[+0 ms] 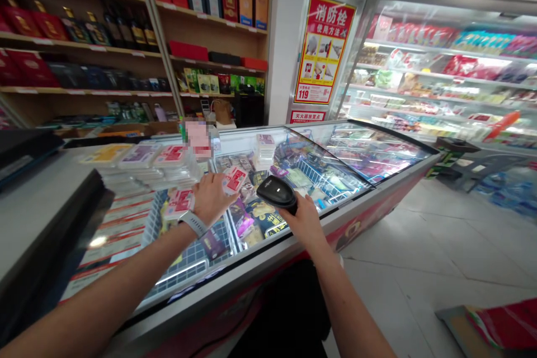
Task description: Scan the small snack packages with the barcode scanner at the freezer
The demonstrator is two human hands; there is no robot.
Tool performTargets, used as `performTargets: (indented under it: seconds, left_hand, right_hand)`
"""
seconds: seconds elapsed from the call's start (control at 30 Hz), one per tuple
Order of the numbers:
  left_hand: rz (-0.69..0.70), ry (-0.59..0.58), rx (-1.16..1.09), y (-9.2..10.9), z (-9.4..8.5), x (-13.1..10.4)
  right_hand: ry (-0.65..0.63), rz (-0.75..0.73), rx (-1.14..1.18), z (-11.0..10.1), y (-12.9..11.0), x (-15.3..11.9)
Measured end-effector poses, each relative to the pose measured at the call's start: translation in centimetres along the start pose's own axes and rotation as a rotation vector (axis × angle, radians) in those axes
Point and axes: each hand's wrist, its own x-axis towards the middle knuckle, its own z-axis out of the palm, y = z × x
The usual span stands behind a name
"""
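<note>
One red-printed pack [235, 180] juts from gripping left fingers [215, 183]; right fingers [299, 205] clasp a scanner [276, 191].

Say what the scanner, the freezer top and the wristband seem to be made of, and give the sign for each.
Scanner: probably hard plastic, glossy black; bright highlights lie on its smooth shell.
Freezer top: likely glass, though clear plastic is possible; it is see-through and carries streaks of reflected light.
Wristband: perhaps silicone or rubber, pale grey and fairly matt; it curves snugly.
</note>
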Motion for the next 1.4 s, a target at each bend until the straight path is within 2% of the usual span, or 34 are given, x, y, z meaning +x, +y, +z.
performTargets:
  seconds: [0.17,0.27,0.37,0.6,1.13,1.4]
  left_hand:
    - [0.155,0.168,0.065,-4.0,-2.7,-4.5]
    - [0.145,0.231,0.089,-6.0,-3.7,-6.2]
    - [0.135,0.267,0.099,-7.1,-4.3,-7.0]
    - [0.121,0.287,0.089,-7.5,-4.6,-7.0]
    - [0.081,0.268,0.083,-7.7,-4.7,-6.8]
    - [0.084,0.274,0.074,-7.8,-4.6,-6.8]
  right_hand:
    - [-0.095,-0.087,-0.017,1.3,-1.9,0.0]
    - [-0.139,-0.128,-0.055,2.2,-3.1,-0.1]
    - [-0.176,-0.177,-0.084,2.9,-4.3,-0.2]
    - [-0.202,-0.208,-0.103,3.8,-6.1,-0.3]
    - [-0.184,-0.222,-0.089,4.6,-6.9,0.4]
    - [-0.214,-0.202,-0.106,4.7,-7.2,0.7]
